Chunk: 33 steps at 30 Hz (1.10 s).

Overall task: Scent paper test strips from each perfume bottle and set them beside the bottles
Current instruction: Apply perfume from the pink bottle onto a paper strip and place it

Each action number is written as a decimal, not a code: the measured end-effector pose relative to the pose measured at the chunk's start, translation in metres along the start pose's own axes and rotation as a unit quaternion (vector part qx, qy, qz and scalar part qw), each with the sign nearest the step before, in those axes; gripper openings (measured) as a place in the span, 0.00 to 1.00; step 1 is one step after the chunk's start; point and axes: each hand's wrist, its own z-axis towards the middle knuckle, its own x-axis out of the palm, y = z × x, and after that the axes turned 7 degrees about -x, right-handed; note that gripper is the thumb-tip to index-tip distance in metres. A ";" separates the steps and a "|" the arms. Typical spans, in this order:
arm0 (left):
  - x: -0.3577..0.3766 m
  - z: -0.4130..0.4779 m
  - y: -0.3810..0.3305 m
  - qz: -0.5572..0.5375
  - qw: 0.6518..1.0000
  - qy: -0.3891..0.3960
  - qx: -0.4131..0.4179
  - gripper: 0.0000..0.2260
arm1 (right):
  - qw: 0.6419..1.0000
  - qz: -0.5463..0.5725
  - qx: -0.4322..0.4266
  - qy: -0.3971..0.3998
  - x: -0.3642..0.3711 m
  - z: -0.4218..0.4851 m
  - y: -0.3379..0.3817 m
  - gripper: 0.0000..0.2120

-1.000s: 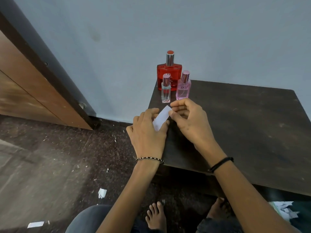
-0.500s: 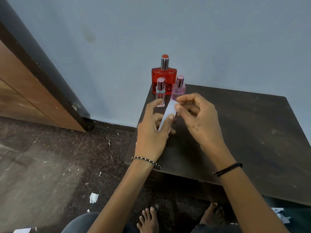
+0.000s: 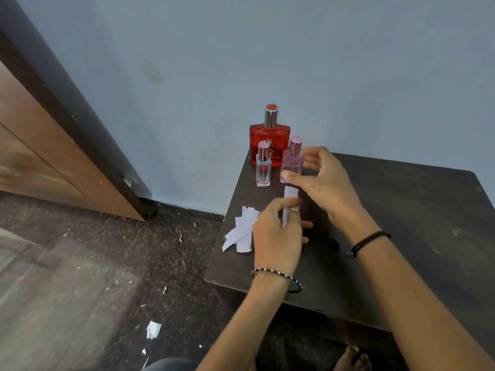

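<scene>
Dark tabletop [image 3: 401,236] sitting against blue wall, bottles grouped at its back-left corner. Red perfume bottle [image 3: 270,141] standing rearmost, pink bottle [image 3: 292,162] and clear bottle [image 3: 263,167] upright in front. Right hand [image 3: 325,183] reaching round pink bottle, fingers spread, thumb touching it, not closed yet. Left hand [image 3: 278,234] pinching one paper test strip [image 3: 289,195] w/ thumb + forefinger, strip pointing up. Spare strips [image 3: 242,231] lying fanned near tabletop's left edge.

Three bottles [image 3: 270,153] at table's [image 3: 401,236] far-left corner, loose paper strips [image 3: 241,231] nearer, along left edge.
</scene>
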 end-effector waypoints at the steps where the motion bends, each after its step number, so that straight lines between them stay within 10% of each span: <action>1: 0.001 0.001 0.000 -0.005 1.000 -0.004 -0.007 0.08 | 1.000 0.007 0.002 0.004 0.002 0.002 -0.002 0.28; 13: 0.022 -0.002 -0.006 -0.045 0.997 -0.040 -0.051 0.09 | 0.999 -0.019 -0.046 -0.022 -0.020 -0.016 -0.006 0.15; 20: 0.032 -0.002 -0.008 0.033 0.996 -0.079 0.020 0.09 | 0.965 0.249 0.063 -0.059 -0.067 -0.068 -0.007 0.13; 24: 0.043 -0.005 -0.017 -0.003 0.999 -0.017 0.030 0.10 | 0.911 0.401 0.089 -0.023 -0.080 -0.085 -0.008 0.17; 33: 0.061 -0.001 -0.036 -0.098 0.987 0.124 -0.032 0.21 | 0.948 0.311 0.047 0.054 -0.084 -0.102 -0.028 0.16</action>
